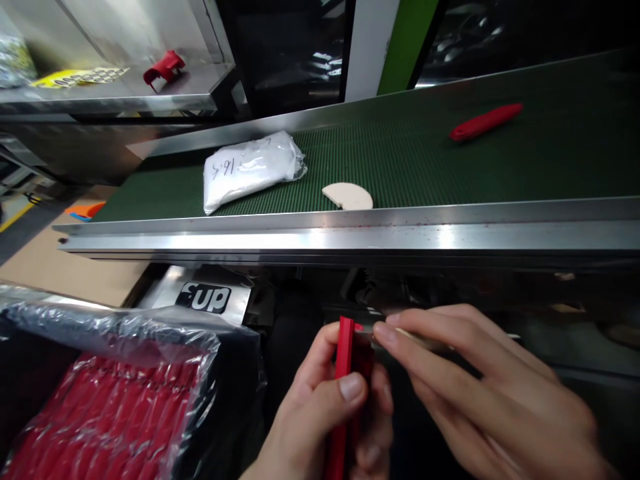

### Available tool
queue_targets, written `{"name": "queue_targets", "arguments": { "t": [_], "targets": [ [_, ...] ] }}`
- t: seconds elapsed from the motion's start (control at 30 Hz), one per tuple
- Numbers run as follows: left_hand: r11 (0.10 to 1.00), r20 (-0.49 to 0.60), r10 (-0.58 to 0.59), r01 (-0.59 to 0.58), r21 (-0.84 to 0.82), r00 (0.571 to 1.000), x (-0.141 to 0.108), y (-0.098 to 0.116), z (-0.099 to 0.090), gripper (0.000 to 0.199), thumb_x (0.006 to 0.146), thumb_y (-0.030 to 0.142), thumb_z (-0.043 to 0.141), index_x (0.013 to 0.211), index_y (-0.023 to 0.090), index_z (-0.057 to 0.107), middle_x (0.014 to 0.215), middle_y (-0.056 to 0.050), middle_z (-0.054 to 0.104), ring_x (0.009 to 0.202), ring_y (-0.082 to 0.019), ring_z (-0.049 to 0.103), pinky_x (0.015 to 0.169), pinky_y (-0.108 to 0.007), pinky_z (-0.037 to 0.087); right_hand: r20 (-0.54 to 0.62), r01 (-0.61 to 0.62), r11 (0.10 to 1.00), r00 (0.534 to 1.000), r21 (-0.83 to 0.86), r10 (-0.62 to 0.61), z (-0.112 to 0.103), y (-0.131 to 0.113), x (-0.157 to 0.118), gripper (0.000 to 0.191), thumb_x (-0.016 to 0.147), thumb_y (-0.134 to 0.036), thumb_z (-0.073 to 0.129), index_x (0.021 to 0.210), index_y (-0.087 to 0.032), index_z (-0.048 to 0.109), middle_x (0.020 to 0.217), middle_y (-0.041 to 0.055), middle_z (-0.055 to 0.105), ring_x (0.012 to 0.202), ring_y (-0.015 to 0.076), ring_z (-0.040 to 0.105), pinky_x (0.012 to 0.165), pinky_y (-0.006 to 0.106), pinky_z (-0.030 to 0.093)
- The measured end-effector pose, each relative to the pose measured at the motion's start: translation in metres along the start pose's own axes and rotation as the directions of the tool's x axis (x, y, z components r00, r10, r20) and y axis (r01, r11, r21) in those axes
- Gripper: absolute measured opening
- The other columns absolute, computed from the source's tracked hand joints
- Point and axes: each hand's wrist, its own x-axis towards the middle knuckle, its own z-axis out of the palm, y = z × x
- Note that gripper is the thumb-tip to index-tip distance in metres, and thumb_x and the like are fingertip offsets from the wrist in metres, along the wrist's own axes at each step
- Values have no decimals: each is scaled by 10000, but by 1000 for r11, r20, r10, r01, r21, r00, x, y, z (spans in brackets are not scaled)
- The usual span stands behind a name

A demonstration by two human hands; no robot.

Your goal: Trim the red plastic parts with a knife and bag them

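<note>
My left hand [325,407] is wrapped round a long red plastic part [344,353], held upright with the thumb across its near side. My right hand [480,380] pinches a slim tool with a tan handle [425,342] between thumb and fingers. Its thin metal tip, which looks like a knife blade, meets the upper end of the red part, where a small red shaving shows. The palm hides most of the tool's handle. Fingers cover the lower part of the red piece.
Ahead runs a green conveyor belt [395,160] with a metal rail [300,233]. On it lie a white plastic-wrapped package [250,167], a cream half-disc [350,195] and a red piece [487,122]. A plastic-lined box [215,347] of red parts [110,407] stands at left.
</note>
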Motion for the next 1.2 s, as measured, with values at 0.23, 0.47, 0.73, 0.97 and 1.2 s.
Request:
{"name": "queue_targets", "arguments": {
  "t": [0.23,0.47,0.73,0.97,1.2],
  "targets": [
    [999,53,-21,23,-37,998,1,1,-2,296,912,332,586,1194,275,515,882,-18,565,537,-36,480,454,-101,434,-27,20,1000,999,-23,-20,-1,1,-2,350,869,5,551,1177,-112,669,1078,110,643,977,187,584,800,314,481],
    [995,81,-41,48,-87,996,3,0,-7,303,907,368,592,1191,280,534,837,-13,600,514,-44,517,454,-117,419,-16,26,1000,1000,5,-26,-5,1,-5,360,857,5,562,1184,-108,663,1121,119,633,1031,197,578,840,315,498],
    [996,105,-5,14,-84,994,4,-3,-8,309,921,350,581,1206,250,519,852,-23,595,507,-35,516,478,-128,441,-7,38,999,999,5,-38,-3,3,-3,358,856,18,549,1176,-93,664,1099,123,641,1011,181,588,821,295,513],
    [999,76,-14,17,-38,997,-1,0,-5,309,927,364,582,1203,268,481,882,-6,583,531,-30,495,491,-138,387,-17,34,999,999,1,-34,-1,2,-2,346,868,14,538,1168,-97,670,1078,117,642,991,185,586,815,307,507],
    [1000,133,-22,24,-16,991,-1,-1,-6,343,899,402,595,1165,218,482,814,-35,607,481,-57,488,485,-192,326,-97,-15,1000,995,-3,15,-2,5,-3,363,851,47,555,1165,-101,662,1071,109,636,993,176,590,848,306,492]
  ]
}}
